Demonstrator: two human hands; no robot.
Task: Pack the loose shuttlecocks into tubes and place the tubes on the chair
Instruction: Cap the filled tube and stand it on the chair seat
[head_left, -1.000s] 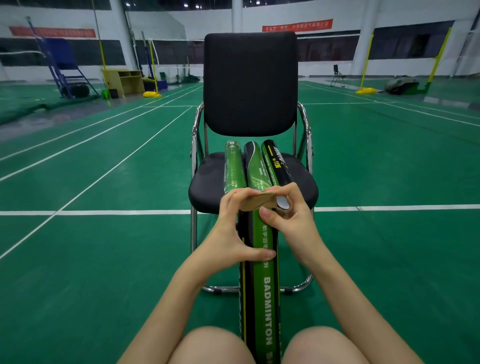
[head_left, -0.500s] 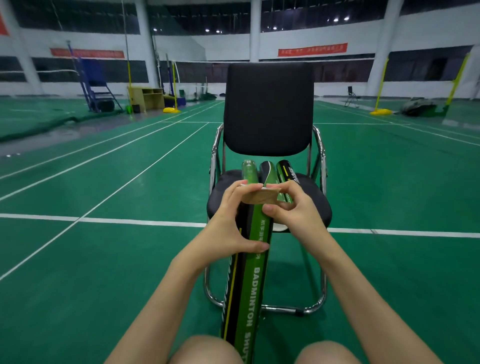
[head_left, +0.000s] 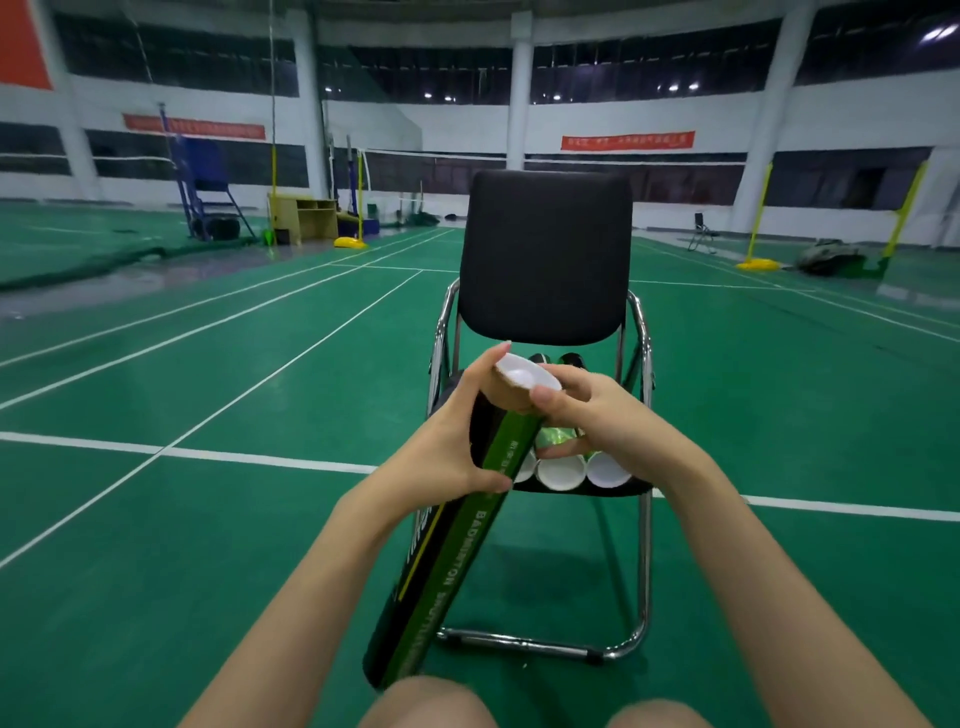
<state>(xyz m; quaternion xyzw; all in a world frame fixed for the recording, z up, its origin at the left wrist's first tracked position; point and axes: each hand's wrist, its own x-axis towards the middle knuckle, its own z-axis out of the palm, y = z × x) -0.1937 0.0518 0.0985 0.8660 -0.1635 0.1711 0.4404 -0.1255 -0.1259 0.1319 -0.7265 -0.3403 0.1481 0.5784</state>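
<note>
Leaning diagonally from between the person's knees up toward the seat of the chair (head_left: 545, 270), the green-and-black shuttlecock tube (head_left: 452, 561) is held near its upper end by both hands; the left hand (head_left: 457, 441) has its grip curled round the tube body just below the top, thumb across the near side, while the right hand (head_left: 597, 421) has its grip closed on the white cap (head_left: 527, 376) and tan collar at the tube's top. Three further tubes (head_left: 561, 470) lie side by side on the chair seat, white end caps facing the camera; the chair stands on the green court floor (head_left: 208, 519), a white boundary line running beneath it.
</note>
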